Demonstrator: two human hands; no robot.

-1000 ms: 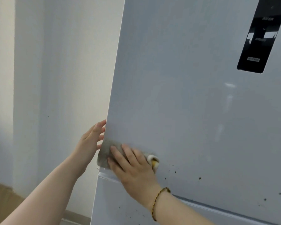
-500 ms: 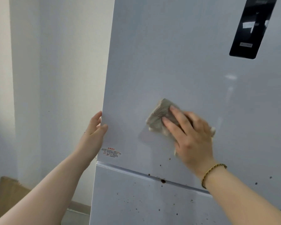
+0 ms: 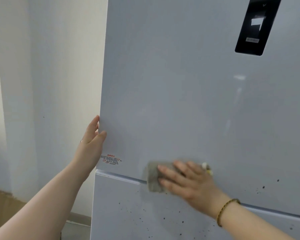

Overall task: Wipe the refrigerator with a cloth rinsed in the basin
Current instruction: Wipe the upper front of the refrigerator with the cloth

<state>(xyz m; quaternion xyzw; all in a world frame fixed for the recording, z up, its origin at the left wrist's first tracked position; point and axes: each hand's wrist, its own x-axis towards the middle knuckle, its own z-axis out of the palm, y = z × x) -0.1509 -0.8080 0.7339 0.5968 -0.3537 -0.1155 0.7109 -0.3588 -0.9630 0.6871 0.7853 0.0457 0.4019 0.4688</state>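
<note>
- Head view: the small grey soft cloth (image 3: pixel 153 177) lies flat across the horizontal seam (image 3: pixel 121 176) between the two doors of the pale grey glossy refrigerator (image 3: pixel 171 84), partly above the seam and partly below it.
- Our right hand (image 3: pixel 189 182) presses the cloth with straight, spread fingers. It grips nothing and only pushes.
- Our left hand (image 3: pixel 91 146), above the seam at the left edge, braces the door, thumb on the front and fingers nearly straight on the side.
- We judge the cloth light, limp and probably damp. It may bunch on the seam, so flat pressure over its middle suits best.
- The door looks hard, smooth and slippery. Small dark specks (image 3: pixel 164 218) scatter below the seam.
- A glossy black panel (image 3: pixel 256 26) sits far above the seam.
</note>
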